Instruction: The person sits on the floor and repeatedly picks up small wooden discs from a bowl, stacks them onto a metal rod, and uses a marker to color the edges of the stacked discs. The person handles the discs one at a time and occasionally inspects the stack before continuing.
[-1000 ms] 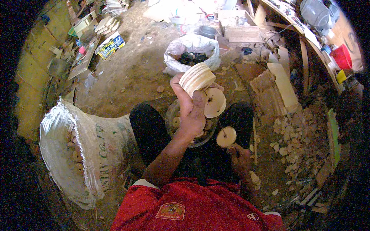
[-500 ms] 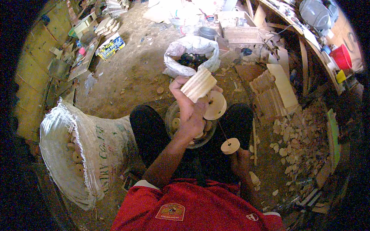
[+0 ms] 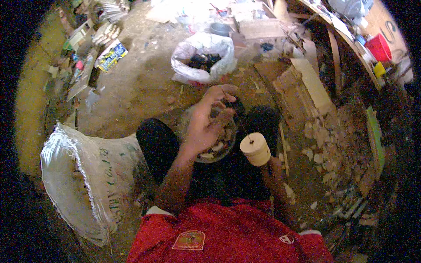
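A stack of pale wooden discs sits threaded on a thin dark rod, low and right of centre, above the person's right knee. The right hand is under the stack and mostly hidden by it; it seems to bear the stack from below, but the fingers' hold cannot be told. The rod rises slantwise up and left to the left hand, whose fingertips pinch its upper end, the other fingers loosely curled.

Just under the left hand, between the knees, stands a round bowl with more pale discs in it. The person sits in dark trousers and a red shirt.

To the left, touching the left leg, a big woven sack stands open. Beyond the bowl, on the dirt floor, a white bag holds dark things. To the right lie wooden planks and a heap of wood chips. A red tub stands on the bench at upper right.
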{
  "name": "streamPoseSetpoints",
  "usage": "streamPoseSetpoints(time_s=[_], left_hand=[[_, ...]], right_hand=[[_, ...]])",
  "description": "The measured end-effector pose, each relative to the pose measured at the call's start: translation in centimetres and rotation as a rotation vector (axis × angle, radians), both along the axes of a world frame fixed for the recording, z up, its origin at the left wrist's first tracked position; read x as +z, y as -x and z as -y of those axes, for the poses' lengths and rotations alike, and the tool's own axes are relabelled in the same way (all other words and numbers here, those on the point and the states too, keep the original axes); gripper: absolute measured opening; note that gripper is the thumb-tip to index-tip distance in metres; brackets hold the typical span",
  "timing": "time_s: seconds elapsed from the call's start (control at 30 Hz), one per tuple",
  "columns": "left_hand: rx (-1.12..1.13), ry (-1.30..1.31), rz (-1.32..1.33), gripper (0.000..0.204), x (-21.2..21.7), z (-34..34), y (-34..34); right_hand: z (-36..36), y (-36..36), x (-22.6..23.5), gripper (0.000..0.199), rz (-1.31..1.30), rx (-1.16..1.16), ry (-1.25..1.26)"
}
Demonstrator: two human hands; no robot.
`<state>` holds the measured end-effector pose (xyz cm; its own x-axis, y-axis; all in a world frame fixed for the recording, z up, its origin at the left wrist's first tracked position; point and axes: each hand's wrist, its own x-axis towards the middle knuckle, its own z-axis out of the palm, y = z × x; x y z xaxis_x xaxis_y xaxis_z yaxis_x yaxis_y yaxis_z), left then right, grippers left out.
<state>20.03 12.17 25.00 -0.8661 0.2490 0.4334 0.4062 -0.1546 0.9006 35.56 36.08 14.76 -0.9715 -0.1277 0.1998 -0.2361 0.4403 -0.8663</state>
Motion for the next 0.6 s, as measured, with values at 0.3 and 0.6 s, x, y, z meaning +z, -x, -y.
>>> streamPoseSetpoints(time_s=[0.3,0.6], left_hand=[[-0.226,0.157,-0.168,0.019,5.1,-5.3,-0.6],[-0.284,0.148,-0.235,0.020,7.6,-8.8,-1.6]], right_hand=[[-13.2,-2.3,10.2,0.033,-0.136,-0.518,-0.030],[-7.6,-1.3,7.0,0.037,-0.091,-0.273,-0.024]])
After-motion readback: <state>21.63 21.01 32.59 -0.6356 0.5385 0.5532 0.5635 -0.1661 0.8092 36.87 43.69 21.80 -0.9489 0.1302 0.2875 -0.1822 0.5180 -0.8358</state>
